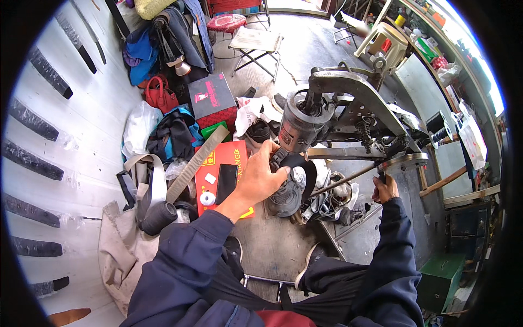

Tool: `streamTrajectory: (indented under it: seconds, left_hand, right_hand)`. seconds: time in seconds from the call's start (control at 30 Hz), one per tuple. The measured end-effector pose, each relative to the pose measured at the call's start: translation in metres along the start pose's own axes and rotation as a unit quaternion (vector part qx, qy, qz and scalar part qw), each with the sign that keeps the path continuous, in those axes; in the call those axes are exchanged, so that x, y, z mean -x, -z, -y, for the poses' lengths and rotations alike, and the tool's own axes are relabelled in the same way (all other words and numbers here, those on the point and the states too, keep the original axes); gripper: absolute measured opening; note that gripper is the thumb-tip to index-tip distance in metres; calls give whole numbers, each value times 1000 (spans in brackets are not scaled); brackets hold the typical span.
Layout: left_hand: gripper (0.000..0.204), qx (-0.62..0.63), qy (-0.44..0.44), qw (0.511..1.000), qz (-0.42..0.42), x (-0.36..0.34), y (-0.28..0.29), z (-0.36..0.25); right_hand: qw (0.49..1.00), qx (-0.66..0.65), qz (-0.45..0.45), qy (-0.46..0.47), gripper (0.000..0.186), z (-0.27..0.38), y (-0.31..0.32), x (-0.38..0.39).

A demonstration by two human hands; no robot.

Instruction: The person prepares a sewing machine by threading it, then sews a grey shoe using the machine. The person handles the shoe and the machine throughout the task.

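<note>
The left hand [260, 177] is reaching out and gripping one black shoe [286, 193] under the sewing machine [348, 109], while the right hand [384, 189] is squeezing its one wheel [403, 161].

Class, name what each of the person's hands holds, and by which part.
Left hand: dark shoe, gripped at its upper under the machine head. Right hand: the handwheel, by its crank handle.

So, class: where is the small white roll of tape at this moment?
In the head view, the white tape roll lies on the red box, left of the person's left hand, beside a black flat case.

Cluttered concrete floor [305, 49], white wall [92, 125], folding stool [256, 41]
</note>
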State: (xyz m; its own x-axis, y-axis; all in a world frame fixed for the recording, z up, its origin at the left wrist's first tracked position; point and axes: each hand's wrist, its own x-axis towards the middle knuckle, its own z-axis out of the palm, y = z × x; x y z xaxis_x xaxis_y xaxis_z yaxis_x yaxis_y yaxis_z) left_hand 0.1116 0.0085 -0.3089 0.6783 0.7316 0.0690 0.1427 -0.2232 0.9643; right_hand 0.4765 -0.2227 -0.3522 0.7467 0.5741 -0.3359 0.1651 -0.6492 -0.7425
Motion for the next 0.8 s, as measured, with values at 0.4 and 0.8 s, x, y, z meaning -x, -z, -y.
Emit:
streamTrajectory:
  seconds: [0.4,0.8]
  left_hand:
    - [28,138,35,989,36,9,14,-1]
    - [20,205,49,977,29,10,11,-5]
  right_hand:
    - [1000,4,27,14,23,-7,3,-6]
    - [978,-80,-35,191,9,48,44,26]
